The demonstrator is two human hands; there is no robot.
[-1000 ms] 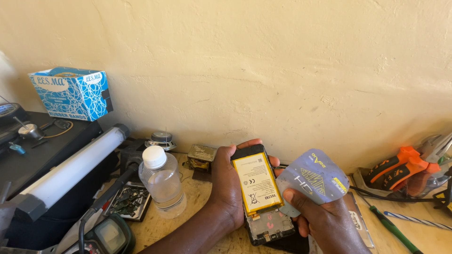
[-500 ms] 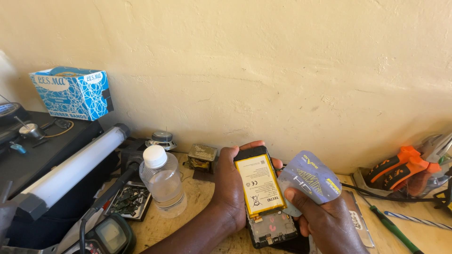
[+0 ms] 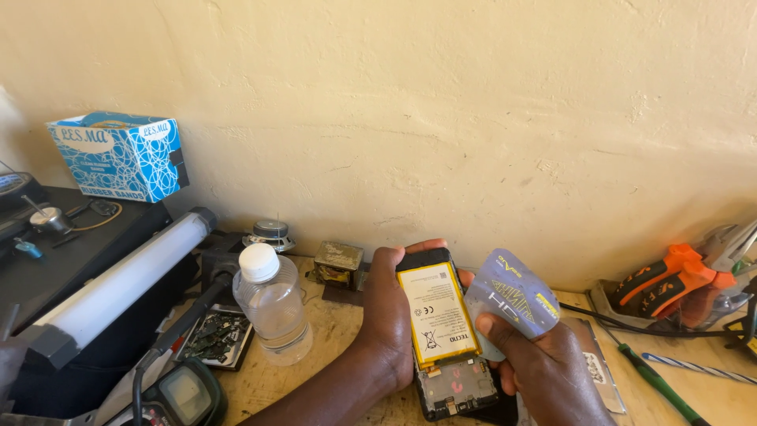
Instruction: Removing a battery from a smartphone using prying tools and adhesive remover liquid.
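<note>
My left hand grips an opened phone from its left side, back facing up. A yellow-labelled battery sits in the phone body, and a circuit board shows below it. My right hand holds a thin blue-grey plastic card tilted against the battery's right edge, thumb pressed on the card. Both hands hover just above a wooden bench near a cream wall.
A clear bottle with a white cap stands left of the phone. A white tube lamp, a blue patterned box, a small tray of parts, orange-handled tools, a green screwdriver and a meter lie around.
The phone and both hands have dropped slightly lower in view. The card has slid closer along the battery's right edge.
</note>
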